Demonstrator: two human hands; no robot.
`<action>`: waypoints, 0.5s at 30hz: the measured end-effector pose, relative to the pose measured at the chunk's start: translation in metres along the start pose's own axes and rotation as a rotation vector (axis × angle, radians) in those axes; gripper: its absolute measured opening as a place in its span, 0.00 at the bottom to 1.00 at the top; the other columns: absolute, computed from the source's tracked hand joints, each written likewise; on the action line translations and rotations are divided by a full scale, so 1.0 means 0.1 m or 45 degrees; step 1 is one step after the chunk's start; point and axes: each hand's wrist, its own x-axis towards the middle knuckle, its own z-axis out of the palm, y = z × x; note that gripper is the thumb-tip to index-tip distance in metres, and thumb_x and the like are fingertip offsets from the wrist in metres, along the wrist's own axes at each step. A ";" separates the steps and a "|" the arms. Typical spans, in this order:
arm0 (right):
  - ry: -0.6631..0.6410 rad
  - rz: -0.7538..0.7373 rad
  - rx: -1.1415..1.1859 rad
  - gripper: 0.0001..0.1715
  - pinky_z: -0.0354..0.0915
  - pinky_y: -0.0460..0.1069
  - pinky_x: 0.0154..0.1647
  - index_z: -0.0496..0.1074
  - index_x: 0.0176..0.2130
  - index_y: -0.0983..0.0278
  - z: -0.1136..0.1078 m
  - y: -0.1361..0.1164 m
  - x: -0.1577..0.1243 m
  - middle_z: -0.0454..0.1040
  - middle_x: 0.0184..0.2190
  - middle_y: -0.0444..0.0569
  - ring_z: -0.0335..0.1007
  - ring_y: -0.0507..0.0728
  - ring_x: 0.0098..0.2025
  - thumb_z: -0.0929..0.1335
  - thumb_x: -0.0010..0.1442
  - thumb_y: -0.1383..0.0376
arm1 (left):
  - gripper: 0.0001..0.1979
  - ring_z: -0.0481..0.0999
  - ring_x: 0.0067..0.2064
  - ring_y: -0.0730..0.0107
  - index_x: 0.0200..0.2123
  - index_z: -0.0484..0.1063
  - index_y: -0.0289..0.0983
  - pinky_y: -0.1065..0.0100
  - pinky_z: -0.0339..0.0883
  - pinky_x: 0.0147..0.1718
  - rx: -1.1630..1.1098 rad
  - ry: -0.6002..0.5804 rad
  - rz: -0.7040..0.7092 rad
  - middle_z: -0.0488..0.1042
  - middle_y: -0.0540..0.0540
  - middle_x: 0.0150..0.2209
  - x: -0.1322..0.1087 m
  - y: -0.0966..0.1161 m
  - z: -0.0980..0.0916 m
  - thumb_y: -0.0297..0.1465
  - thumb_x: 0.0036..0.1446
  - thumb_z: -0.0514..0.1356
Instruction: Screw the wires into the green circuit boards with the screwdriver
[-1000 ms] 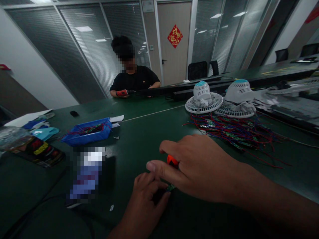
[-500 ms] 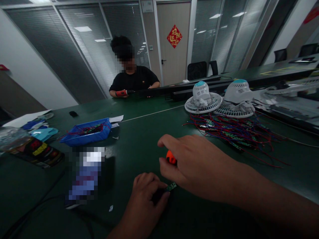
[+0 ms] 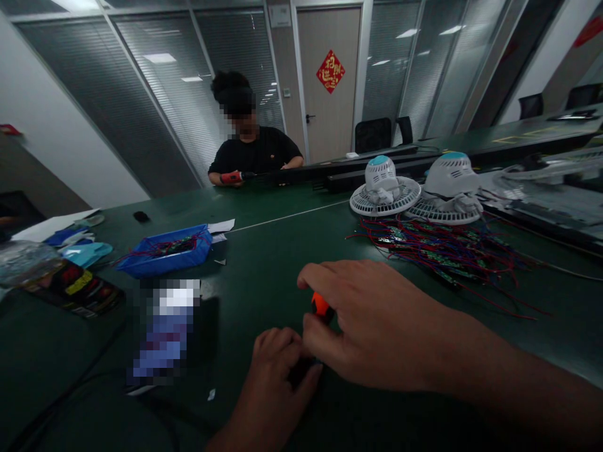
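Across the green table [image 3: 264,270], the right hand [image 3: 377,329] is curled around an orange-and-black tool [image 3: 322,305] beside the left hand [image 3: 276,373] — whose grip I cannot tell — so a slip might jab those fingers.

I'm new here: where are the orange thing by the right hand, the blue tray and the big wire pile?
Orange thing [image 3: 321,305]: head view, its visible rounded end.
Blue tray [image 3: 166,265]: head view, its near wall.
Wire pile [image 3: 436,250]: head view, its middle.
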 end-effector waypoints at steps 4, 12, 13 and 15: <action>0.040 0.002 -0.117 0.26 0.39 0.49 0.22 0.67 0.28 0.60 0.01 0.02 0.03 0.65 0.18 0.42 0.54 0.52 0.21 0.56 0.62 0.45 | 0.08 0.72 0.44 0.55 0.38 0.75 0.42 0.50 0.65 0.42 -0.018 -0.023 -0.026 0.75 0.46 0.40 -0.01 0.01 0.00 0.27 0.54 0.61; 0.051 -0.005 -0.196 0.12 0.38 0.49 0.21 0.69 0.34 0.61 0.03 0.02 0.03 0.65 0.18 0.42 0.56 0.53 0.19 0.61 0.62 0.58 | 0.10 0.72 0.43 0.56 0.41 0.76 0.44 0.51 0.64 0.45 0.000 -0.096 -0.082 0.75 0.47 0.37 0.02 0.06 -0.05 0.28 0.55 0.61; 0.052 0.003 -0.192 0.12 0.39 0.49 0.21 0.69 0.35 0.62 0.03 0.02 0.03 0.65 0.18 0.42 0.56 0.53 0.19 0.61 0.62 0.59 | 0.10 0.72 0.43 0.57 0.41 0.76 0.44 0.51 0.65 0.45 -0.002 -0.092 -0.080 0.75 0.47 0.37 0.02 0.06 -0.05 0.28 0.55 0.61; 0.054 0.017 -0.168 0.12 0.40 0.49 0.21 0.69 0.38 0.63 0.03 0.02 0.02 0.65 0.18 0.43 0.57 0.53 0.20 0.62 0.61 0.59 | 0.11 0.72 0.43 0.57 0.41 0.76 0.44 0.51 0.65 0.44 -0.005 -0.081 -0.069 0.75 0.47 0.38 0.02 0.05 -0.05 0.28 0.55 0.61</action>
